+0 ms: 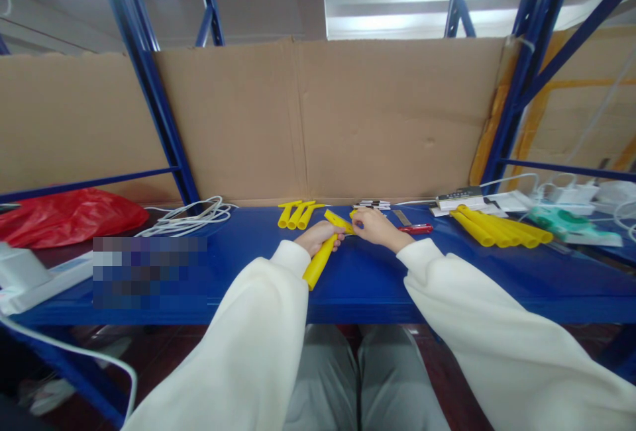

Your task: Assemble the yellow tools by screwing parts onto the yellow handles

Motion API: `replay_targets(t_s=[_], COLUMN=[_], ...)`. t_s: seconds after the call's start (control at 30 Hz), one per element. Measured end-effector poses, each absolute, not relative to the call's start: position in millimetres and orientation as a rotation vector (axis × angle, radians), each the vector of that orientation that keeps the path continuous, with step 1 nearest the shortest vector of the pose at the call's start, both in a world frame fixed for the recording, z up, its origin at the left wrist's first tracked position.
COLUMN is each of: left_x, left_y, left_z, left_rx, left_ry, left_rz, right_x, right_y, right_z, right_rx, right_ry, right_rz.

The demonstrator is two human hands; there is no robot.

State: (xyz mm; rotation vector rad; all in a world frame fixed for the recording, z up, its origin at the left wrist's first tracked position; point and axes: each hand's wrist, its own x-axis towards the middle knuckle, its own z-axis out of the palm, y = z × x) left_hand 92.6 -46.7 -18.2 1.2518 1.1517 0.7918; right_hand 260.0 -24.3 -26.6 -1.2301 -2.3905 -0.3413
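Note:
My left hand (317,238) is closed around a yellow T-shaped tool (320,264) with a round, hollow-ended handle that points down toward the table's front edge. The crosspiece of the tool rises above my fingers. My right hand (375,227) is closed in a pinch at the right of the crosspiece; what its fingertips hold is partly hidden. Just behind, to the left, several similar yellow T-shaped tools (299,216) lie side by side. A red-handled knife or cutter (416,228) rests beside my right wrist, near a small flat metal strip (401,217).
On the right lie several yellow tubular pieces (497,229), a small box (460,199), white cables and a green-and-white packet (571,224). A coiled white cable (191,219) and a red bag (79,218) are on the left. Cardboard (372,120) walls the blue table's back.

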Motion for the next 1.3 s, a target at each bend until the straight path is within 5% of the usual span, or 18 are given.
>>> replay_targets(t_s=[0.5, 1.3], left_x=[91, 91], left_y=[-46, -46], left_z=[-14, -14], left_rx=[1.102, 1.076], left_ry=[0.919, 0.89], left_rz=[0.82, 0.847], right_x=[262, 269], right_y=[-5, -8], right_z=[-40, -40], right_rx=[-0.855, -0.795], right_ry=[-1.804, -1.712], right_rz=[0.655, 0.959])
